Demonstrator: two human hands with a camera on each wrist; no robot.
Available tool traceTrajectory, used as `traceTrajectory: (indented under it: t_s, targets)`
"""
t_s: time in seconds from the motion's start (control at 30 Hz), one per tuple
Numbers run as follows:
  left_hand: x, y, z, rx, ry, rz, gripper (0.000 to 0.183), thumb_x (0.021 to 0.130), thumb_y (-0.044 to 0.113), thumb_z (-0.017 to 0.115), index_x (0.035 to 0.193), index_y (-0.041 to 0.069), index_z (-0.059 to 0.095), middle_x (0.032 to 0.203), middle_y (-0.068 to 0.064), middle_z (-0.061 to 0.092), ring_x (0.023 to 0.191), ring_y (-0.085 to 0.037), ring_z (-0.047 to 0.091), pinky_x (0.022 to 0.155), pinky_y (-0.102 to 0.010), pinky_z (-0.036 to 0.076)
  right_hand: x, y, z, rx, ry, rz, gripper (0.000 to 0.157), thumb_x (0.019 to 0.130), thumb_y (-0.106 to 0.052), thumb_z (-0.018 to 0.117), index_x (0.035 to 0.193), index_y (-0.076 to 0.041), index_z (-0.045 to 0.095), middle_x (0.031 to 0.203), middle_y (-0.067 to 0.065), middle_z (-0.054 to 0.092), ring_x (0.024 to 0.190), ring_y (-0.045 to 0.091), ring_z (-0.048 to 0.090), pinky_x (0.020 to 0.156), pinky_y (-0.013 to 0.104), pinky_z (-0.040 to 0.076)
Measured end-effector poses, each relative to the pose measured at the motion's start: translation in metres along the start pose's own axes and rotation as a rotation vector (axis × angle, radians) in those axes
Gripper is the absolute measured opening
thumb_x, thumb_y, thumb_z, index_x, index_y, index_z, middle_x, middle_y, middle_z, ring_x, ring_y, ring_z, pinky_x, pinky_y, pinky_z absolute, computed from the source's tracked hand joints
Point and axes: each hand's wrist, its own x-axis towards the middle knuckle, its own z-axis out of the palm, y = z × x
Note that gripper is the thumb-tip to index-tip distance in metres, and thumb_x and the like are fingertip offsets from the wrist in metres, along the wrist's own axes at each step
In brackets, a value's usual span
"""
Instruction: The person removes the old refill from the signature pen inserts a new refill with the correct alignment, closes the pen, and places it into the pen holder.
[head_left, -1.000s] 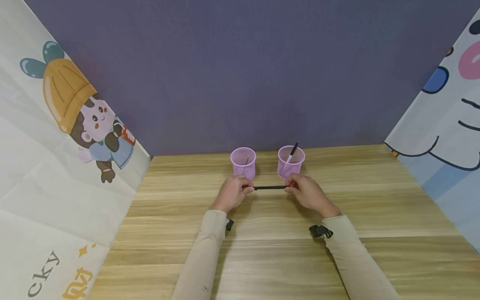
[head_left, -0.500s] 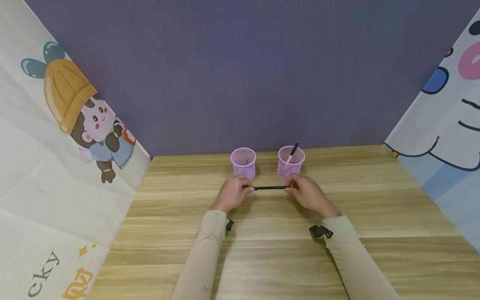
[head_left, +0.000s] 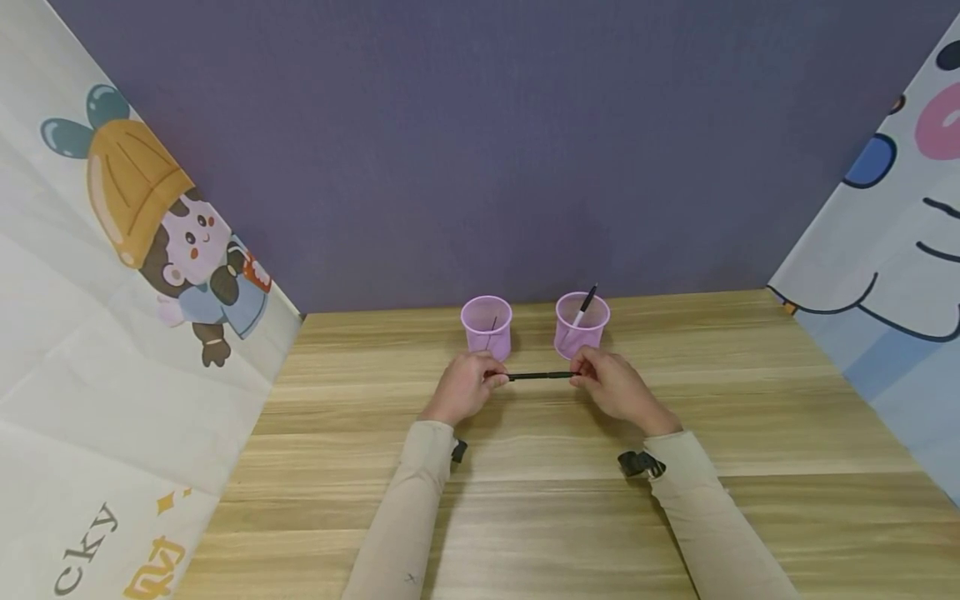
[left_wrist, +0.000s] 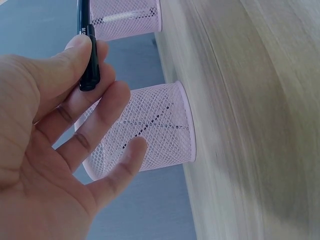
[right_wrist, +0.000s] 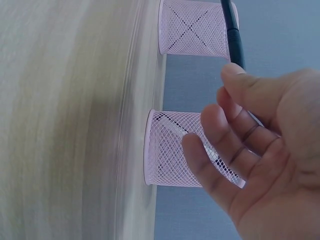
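Head view: a person's left hand (head_left: 467, 387) and right hand (head_left: 617, 390) hold a black pen (head_left: 538, 376) crosswise above the worktop (head_left: 540, 467), one hand at each end. Just beyond stand two pink mesh cups, the left cup (head_left: 477, 343) and the right cup (head_left: 589, 342), set apart; a second pen (head_left: 586, 308), black and white, leans in the right cup.

Left wrist view: the grip pinches the pen's end between thumb and forefinger, beside its clip (left_wrist: 93, 50), while the other fingers spread loosely. The left cup stands behind, dark crossing lines showing in its mesh.

Right wrist view: thumb and forefinger pinch the opposite end, the remaining fingers spread apart. A seam (right_wrist: 233, 30) rings the barrel near them.

The step in hand looks like a two-handed hold, perhaps to part or join the pen at its seam, perhaps a handover. Either way, the next move would call for one secure pinch as the other pulls, pushes or lets go.
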Motion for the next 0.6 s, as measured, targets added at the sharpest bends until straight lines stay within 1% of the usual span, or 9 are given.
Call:
traceTrajectory:
  t_s: [0.13, 0.23, 0.3, 0.4, 0.5, 0.6]
  targets:
    - [0.0000, -0.0008, 0.0009, 0.007, 0.007, 0.002, 0.011, 0.093, 0.020, 0.075, 0.095, 0.011, 0.080, 0.094, 0.000, 0.075, 0.088, -0.017, 0.070, 0.087, -0.036, 0.058, -0.0001, 0.0010, -0.0002, 0.020, -0.001, -0.001, 0.014, 0.091, -0.009, 0.076, 0.094, -0.012, 0.063, 0.080, -0.002, 0.064, 0.073, 0.011, 0.057, 0.066, 0.027, 0.049]
    - [-0.0002, -0.0009, 0.0009, 0.000, 0.008, 0.002, 0.010, 0.092, 0.019, 0.075, 0.095, 0.011, 0.080, 0.093, 0.000, 0.074, 0.087, -0.017, 0.070, 0.087, -0.037, 0.058, -0.0001, 0.0015, -0.0007, 0.041, -0.009, 0.009, 0.015, 0.090, -0.012, 0.077, 0.099, -0.008, 0.065, 0.082, -0.002, 0.065, 0.074, 0.011, 0.058, 0.067, 0.026, 0.050]
    - [-0.0003, -0.0011, 0.0008, -0.003, 0.008, 0.003, 0.010, 0.092, 0.018, 0.075, 0.095, 0.010, 0.080, 0.093, 0.000, 0.074, 0.087, -0.017, 0.069, 0.087, -0.037, 0.058, 0.0000, 0.0014, -0.0009, 0.054, -0.015, 0.017, 0.018, 0.091, -0.016, 0.077, 0.103, -0.006, 0.068, 0.083, -0.001, 0.066, 0.075, 0.011, 0.058, 0.067, 0.026, 0.050]
    - [-0.0005, -0.0010, 0.0008, -0.007, 0.006, -0.001, 0.009, 0.092, 0.017, 0.075, 0.095, 0.010, 0.079, 0.094, -0.001, 0.074, 0.087, -0.017, 0.070, 0.086, -0.037, 0.058, 0.0002, 0.0015, -0.0006, 0.059, -0.025, 0.014, 0.017, 0.096, -0.021, 0.072, 0.107, -0.008, 0.071, 0.084, -0.002, 0.067, 0.075, 0.010, 0.057, 0.068, 0.027, 0.049]
    - [-0.0006, -0.0008, 0.0009, -0.011, 0.005, -0.007, 0.008, 0.092, 0.017, 0.076, 0.095, 0.010, 0.079, 0.094, -0.001, 0.075, 0.087, -0.017, 0.070, 0.087, -0.037, 0.058, 0.0004, 0.0024, 0.0002, 0.055, -0.034, 0.001, 0.015, 0.102, -0.022, 0.064, 0.101, -0.010, 0.072, 0.079, -0.004, 0.064, 0.071, 0.010, 0.054, 0.065, 0.027, 0.047]
    - [-0.0002, -0.0006, 0.0015, -0.017, 0.005, -0.007, 0.009, 0.092, 0.016, 0.076, 0.095, 0.009, 0.079, 0.094, -0.002, 0.075, 0.087, -0.018, 0.070, 0.087, -0.037, 0.058, 0.0003, 0.0040, 0.0006, 0.052, -0.041, -0.007, 0.023, 0.105, -0.022, 0.058, 0.092, -0.008, 0.070, 0.070, -0.005, 0.055, 0.063, 0.010, 0.047, 0.059, 0.027, 0.042]
